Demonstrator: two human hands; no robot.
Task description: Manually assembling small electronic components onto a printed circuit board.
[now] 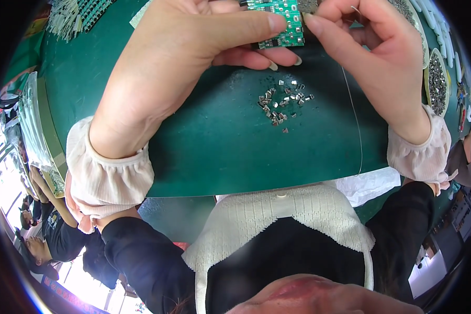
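Observation:
My left hand (pixel 193 39) grips a green circuit board (pixel 294 31), its thumb on the top face and its fingers underneath. Small metal and black parts are set on the board. Just off the board's right edge, my right hand (pixel 377 47) is closed, thumb and forefinger pinched together. What lies in that pinch is too small to make out. A thin pale wire (pixel 354 107) trails from below the right hand down to the table's front edge. Several small shiny metal pieces (pixel 277 102) lie scattered on the green table (pixel 220 141) below the board.
At the right stands a tray (pixel 437 83) filled with small metal parts. White tube-like pieces (pixel 445 39) lie beyond it. At the far left are stacked boards with white leads (pixel 78 18). A yellowish tray (pixel 49 125) borders the left side, and other people (pixel 52 235) sit farther left.

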